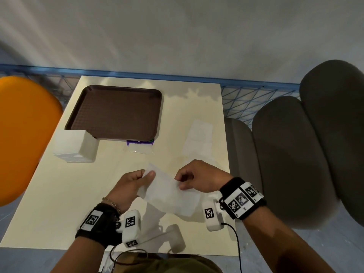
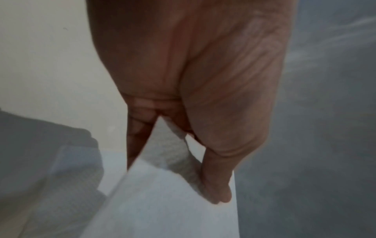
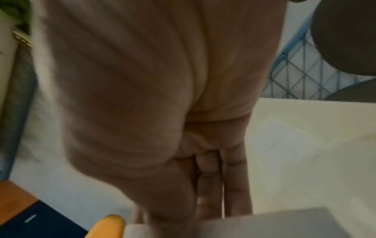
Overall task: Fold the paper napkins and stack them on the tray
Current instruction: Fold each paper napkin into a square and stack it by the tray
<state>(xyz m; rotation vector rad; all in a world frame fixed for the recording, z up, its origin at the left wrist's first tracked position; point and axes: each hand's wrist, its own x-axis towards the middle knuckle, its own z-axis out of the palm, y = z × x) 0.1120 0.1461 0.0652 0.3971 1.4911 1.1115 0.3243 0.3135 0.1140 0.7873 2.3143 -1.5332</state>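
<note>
A white paper napkin [image 1: 169, 192] hangs in the air over the near part of the table, held by both hands. My left hand [image 1: 136, 182] pinches its upper left corner, thumb on top; the left wrist view shows the thumb [image 2: 215, 182] pressed on the napkin [image 2: 162, 209]. At the napkin's right edge my right hand [image 1: 195, 178] pinches it with curled fingers; in the right wrist view the napkin [image 3: 264, 223] lies under the fingers [image 3: 207, 185]. A brown tray [image 1: 116, 113] lies bare at the back left. A tall stack of white napkins [image 1: 74, 144] stands at its near left corner.
A flat napkin [image 1: 199, 138] lies on the cream table [image 1: 59, 203] at the right. A purple and clear wrapper [image 1: 139, 146] sits at the tray's near edge. An orange chair [image 1: 23, 134] stands left, grey cushions [image 1: 295, 154] right, a blue wire rail [image 1: 246, 99] behind.
</note>
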